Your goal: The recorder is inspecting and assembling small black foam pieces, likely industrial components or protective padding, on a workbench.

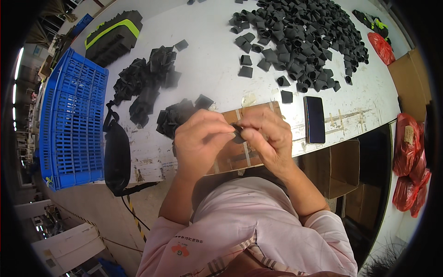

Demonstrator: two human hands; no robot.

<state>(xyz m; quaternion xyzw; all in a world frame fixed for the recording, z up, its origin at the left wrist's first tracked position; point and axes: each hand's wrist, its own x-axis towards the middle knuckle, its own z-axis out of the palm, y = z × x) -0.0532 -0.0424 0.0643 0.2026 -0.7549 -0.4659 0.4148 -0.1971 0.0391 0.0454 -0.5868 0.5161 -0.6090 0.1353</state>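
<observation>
Between my fingertips, a small black fabric piece (238, 134) is pinched above a brown board (230, 156) with pale tape strips at the table's near edge. My left hand (201, 138) closes on the piece from the left, thumb against fingers. From the other side, my right hand (270, 134) grips it between thumb and bent fingers. Much of the piece is hidden by the fingers. Just beyond my left hand lies a heap of flat black pieces (173, 115). A large pile of black tube-shaped pieces (300, 41) spreads over the far right of the table.
A phone (314, 120) lies right of the board. At the left edge stand a blue plastic crate (76, 120) and a black pouch (117, 157). A black stack with a yellow-green band (115, 37) sits far left. Below the table's right side is a cardboard box (344, 168).
</observation>
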